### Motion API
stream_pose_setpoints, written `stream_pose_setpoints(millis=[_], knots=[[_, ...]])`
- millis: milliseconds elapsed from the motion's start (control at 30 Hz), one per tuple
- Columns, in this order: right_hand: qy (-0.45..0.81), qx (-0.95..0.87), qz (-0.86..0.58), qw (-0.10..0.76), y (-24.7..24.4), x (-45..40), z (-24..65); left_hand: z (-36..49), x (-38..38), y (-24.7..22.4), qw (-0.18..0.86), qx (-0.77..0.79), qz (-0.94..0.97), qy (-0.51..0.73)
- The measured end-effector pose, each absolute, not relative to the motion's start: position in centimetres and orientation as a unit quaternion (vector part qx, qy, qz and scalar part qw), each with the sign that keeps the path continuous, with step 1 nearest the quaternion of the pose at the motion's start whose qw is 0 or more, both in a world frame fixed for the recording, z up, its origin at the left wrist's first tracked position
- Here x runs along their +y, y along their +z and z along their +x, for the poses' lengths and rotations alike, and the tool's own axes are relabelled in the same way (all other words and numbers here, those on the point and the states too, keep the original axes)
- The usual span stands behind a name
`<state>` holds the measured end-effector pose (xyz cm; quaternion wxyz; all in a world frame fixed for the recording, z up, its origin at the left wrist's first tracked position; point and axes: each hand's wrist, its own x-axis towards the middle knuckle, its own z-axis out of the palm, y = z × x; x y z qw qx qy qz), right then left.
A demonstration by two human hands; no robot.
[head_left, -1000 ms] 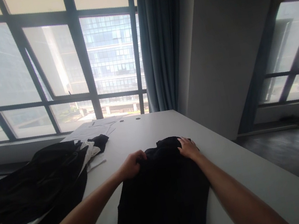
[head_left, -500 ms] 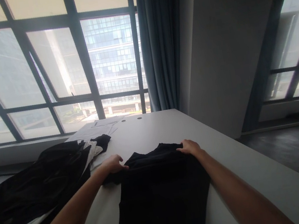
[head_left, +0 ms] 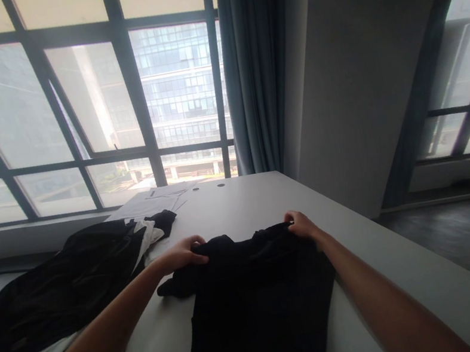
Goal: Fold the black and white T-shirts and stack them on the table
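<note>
A black short-sleeved shirt [head_left: 259,311] lies spread over the white table, its neck end away from me. My left hand [head_left: 184,253] pinches it at the left shoulder, thumb and fingers closed on the cloth. At the opposite shoulder my right hand [head_left: 302,226] grips the fabric in the same way. Between the two hands the collar edge is slightly raised and bunched. One sleeve sticks out below my left hand, while the other is hidden by my right arm. Something pale lies on the shirt at the bottom edge of the view, too cut off to name.
To the left lies a pile of black and white clothes [head_left: 63,285]. Papers [head_left: 153,202] rest at the far end of the white table [head_left: 240,205]. Beyond are large windows, a blue curtain [head_left: 249,76] and a grey pillar [head_left: 345,77].
Both hands have lifted the shirt's shoulder edge slightly, and the collar cloth has shifted and bunched between them. The left sleeve shows more below my left hand.
</note>
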<state>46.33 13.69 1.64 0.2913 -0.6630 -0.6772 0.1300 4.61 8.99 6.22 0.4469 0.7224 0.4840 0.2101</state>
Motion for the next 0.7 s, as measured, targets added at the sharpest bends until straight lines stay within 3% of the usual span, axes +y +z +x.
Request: stream_pose_setpoints(millis=[100, 333, 467, 700], knots=[[0.234, -0.673, -0.622, 0.324, 2.1, 13.4, 46.5, 4.1, 8.5, 6.8, 0.472, 0.475, 0.707, 0.228], [0.251, -0.718, -0.639, 0.115, 5.2, 11.8, 46.2, 3.1, 8.6, 7.5, 0.194, 0.595, 0.777, 0.067], [0.294, -0.740, -0.595, 0.112, 8.2, 10.2, 47.2, 1.2, 8.0, 8.5, 0.108, 0.563, 0.819, 0.029], [0.334, -0.685, -0.633, 0.140, 11.4, 14.1, 47.0, -1.8, 13.5, 12.7, 0.182, 0.597, 0.782, -0.004]])
